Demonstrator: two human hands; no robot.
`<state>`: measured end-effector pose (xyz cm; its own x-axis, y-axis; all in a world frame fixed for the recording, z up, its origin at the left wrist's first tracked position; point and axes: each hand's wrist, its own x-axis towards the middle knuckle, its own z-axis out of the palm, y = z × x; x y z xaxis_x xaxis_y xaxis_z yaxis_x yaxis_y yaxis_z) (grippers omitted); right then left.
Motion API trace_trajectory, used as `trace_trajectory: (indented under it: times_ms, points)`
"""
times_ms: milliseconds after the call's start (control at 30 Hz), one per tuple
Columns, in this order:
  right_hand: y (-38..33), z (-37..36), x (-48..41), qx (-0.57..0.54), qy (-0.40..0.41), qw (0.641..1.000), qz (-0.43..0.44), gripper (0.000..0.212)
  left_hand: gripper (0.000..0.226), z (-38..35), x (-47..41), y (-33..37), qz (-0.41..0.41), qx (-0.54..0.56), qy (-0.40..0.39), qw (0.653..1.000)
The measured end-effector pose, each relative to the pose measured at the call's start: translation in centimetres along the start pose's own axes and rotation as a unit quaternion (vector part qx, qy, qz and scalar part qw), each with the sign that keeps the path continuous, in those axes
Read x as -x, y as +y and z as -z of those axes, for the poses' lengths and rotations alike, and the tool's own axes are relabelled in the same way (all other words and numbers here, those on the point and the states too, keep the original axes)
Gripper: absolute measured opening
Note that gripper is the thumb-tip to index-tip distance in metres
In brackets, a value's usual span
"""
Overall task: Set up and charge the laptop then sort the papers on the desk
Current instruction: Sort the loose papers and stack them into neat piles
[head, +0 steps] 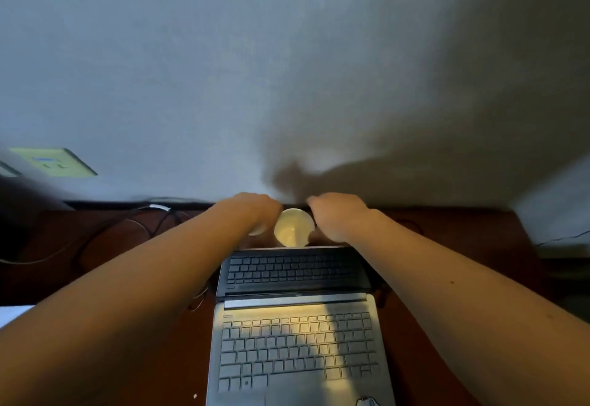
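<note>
laptop looks rigid, lid fragile: lift by base edges. left hand, right hand flank cup behind lid; grip unclear.

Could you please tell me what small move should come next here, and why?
Probably lift the white cup clear to one side: it stands right behind the lid of the open laptop, between the left hand and the right hand. That would free room there before fetching the cable lying at left.

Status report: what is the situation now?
Left hand, right hand beyond laptop, grips unclear. Laptop open, screen dark. White cup between hands. Cable lies at left.
</note>
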<state>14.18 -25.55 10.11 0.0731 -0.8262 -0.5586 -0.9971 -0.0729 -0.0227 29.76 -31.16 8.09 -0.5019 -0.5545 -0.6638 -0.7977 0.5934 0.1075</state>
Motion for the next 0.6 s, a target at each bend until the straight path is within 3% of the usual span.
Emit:
trace_trajectory:
  times_ms: [67,200,333,433,600]
  points:
    - [0.4,-0.7,-1.6,0.015,-0.043,0.999,-0.015,0.043,0.063,-0.1,-1.4,-0.1,-0.004,-0.011,-0.036,0.999]
    - [0.5,-2.0,-3.7,0.019,-0.141,0.990,-0.028,0.053,0.074,-0.3,-3.2,0.4,-0.038,-0.091,0.003,0.995]
    - [0.7,-2.6,-4.6,-0.030,-0.143,0.989,-0.021,0.065,0.087,-0.9,-4.8,0.5,-0.063,-0.118,0.013,0.991]
    - [1.0,-2.8,-4.8,-0.040,-0.126,0.991,-0.008,0.067,0.093,-1.3,-4.9,0.4,-0.078,-0.058,-0.001,0.995]
    - [1.7,-2.2,-3.6,-0.070,-0.078,0.994,0.023,0.059,0.078,-1.5,-3.5,-0.7,-0.084,0.082,0.031,0.993]
